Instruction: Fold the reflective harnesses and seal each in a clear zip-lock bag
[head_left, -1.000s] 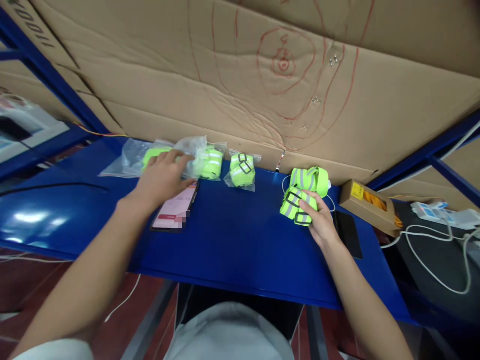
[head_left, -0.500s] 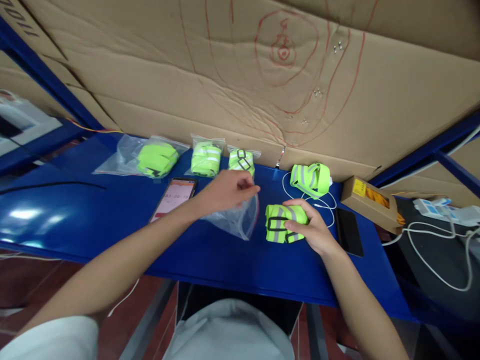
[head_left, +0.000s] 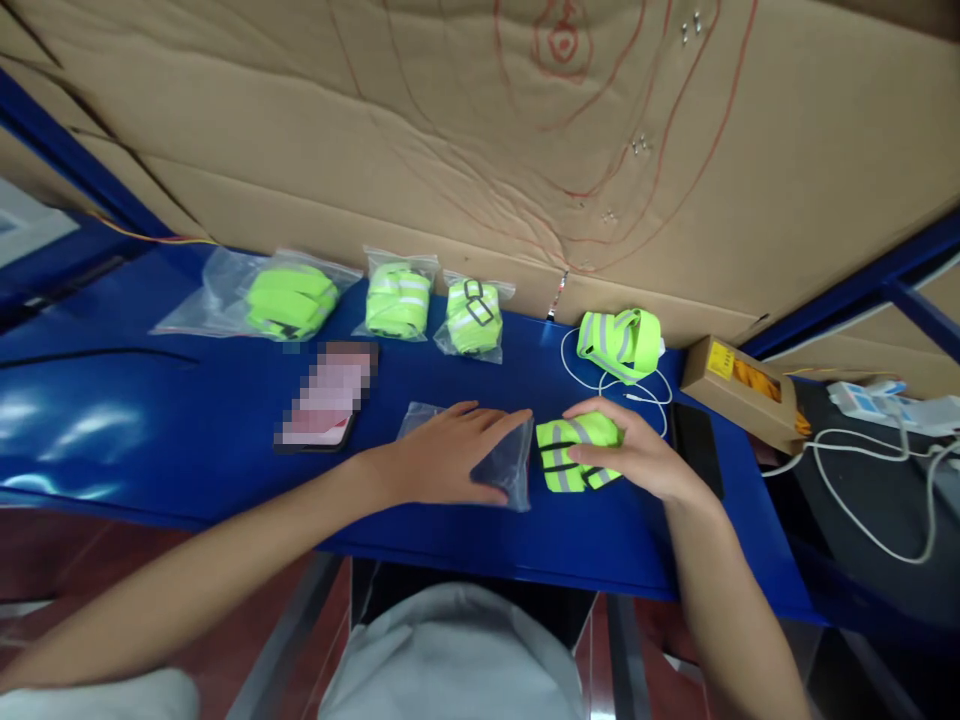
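My left hand (head_left: 442, 458) lies flat, fingers stretched, on an empty clear plastic bag (head_left: 508, 470) on the blue table (head_left: 187, 430). My right hand (head_left: 637, 455) grips a folded neon-yellow reflective vest (head_left: 574, 455) right beside the bag's open end. A second loose folded vest (head_left: 619, 343) lies further back near the cardboard wall.
Three bagged vests (head_left: 289, 298) (head_left: 397, 298) (head_left: 472, 315) line the back edge. A phone (head_left: 326, 395) lies left of my hand, a black phone (head_left: 694, 440) and white cable (head_left: 600, 385) to the right. A small cardboard box (head_left: 742, 395) and power strip (head_left: 885, 410) sit at far right.
My left hand brought the empty bag from the back left and laid it flat at the middle. My right hand drew the folded vest toward me, up to the bag.
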